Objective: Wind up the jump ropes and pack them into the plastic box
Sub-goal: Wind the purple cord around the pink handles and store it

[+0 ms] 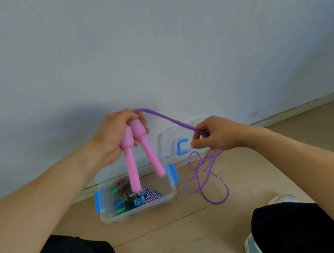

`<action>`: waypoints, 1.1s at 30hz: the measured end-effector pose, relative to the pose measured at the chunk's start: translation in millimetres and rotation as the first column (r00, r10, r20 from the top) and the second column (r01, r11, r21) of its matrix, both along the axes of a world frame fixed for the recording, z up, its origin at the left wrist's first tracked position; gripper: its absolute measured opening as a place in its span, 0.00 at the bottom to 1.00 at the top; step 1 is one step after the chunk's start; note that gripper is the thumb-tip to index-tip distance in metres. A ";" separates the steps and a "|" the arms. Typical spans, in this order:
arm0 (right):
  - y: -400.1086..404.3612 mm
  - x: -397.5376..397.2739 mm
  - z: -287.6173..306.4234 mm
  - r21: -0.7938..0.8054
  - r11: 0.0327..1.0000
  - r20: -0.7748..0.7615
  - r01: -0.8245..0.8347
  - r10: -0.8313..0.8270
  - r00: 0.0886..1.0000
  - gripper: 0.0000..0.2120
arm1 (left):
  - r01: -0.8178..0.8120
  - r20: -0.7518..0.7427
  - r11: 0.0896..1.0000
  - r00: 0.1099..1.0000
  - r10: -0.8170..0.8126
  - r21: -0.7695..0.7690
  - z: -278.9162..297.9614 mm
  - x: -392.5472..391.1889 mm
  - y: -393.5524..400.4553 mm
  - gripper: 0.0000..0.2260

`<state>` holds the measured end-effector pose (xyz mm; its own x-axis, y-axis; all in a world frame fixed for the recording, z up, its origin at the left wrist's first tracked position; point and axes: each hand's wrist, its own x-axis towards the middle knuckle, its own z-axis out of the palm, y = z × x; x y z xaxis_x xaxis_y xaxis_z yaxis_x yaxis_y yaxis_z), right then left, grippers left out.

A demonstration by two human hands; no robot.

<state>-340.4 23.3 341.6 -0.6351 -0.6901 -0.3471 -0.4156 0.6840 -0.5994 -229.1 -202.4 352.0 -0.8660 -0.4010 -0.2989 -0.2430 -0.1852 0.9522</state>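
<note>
Left hand (pixel 119 131): grips both pink handles (pixel 137 152), pointing down over the box (pixel 138 204).
Right hand (pixel 212 134): pinches the purple rope (pixel 172 123).
Loose rope: dangles right below the right hand.

You have just one view, from the camera on your head, looking forward and down. It sits close above both arms, with the box (pixel 136 198) on the floor (pixel 198 225) near the middle. The wall (pixel 149 42) fills the top half.

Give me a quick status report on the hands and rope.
Left hand grips both pink handles. Right hand pinches purple rope, unwound. Box open below.
</note>
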 end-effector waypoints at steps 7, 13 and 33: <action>57.1 -60.2 -39.4 0.498 0.838 -0.147 0.224 -0.173 0.974 0.20 | -0.677 0.019 0.736 0.736 0.677 0.012 -16.1 -10.9 -56.6 0.12; 24.6 -39.5 -29.3 0.225 0.962 0.120 0.155 -0.185 0.975 0.20 | -0.043 0.159 0.961 0.987 -0.001 0.274 4.3 -4.6 -11.7 0.05; 3.5 -21.2 -13.4 0.099 0.995 0.269 -0.011 -0.017 0.963 0.05 | 0.267 0.248 0.475 0.963 -0.104 -0.838 -15.2 -7.1 -1.8 0.12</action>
<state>-361.7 26.8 328.2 -0.5110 -0.6422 -0.5714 -0.2462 0.7462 -0.6185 -236.2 -204.2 336.8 -0.9319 -0.3620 -0.0237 -0.3130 0.7691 0.5572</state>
